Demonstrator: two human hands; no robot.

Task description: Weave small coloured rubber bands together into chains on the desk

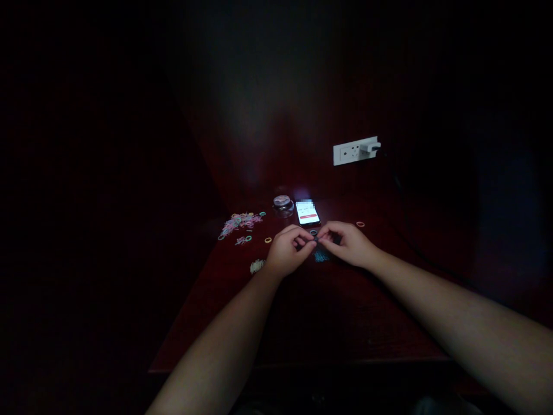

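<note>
My left hand point(290, 249) and my right hand point(345, 243) meet over the dark red table, thumbs and forefingers pinched close together. Between the fingertips is a small dark bit point(316, 238), too dim and tiny to name. Just beyond the fingers lies a pale blue ring point(313, 232), like a small hair elastic. Under my right hand, a cluster of blue pieces point(321, 256) rests on the table. Beside my left wrist sits a pile of cream-coloured pieces point(257, 266), partly covered by that hand.
A heap of multicoloured small bands point(242, 222) lies at the left, with a yellow ring point(268, 240) nearby. Behind my hands are a clear round container point(283, 206) and a lit phone point(308, 213). An orange ring point(360, 224) lies right. A wall socket point(352, 152) holds a plug.
</note>
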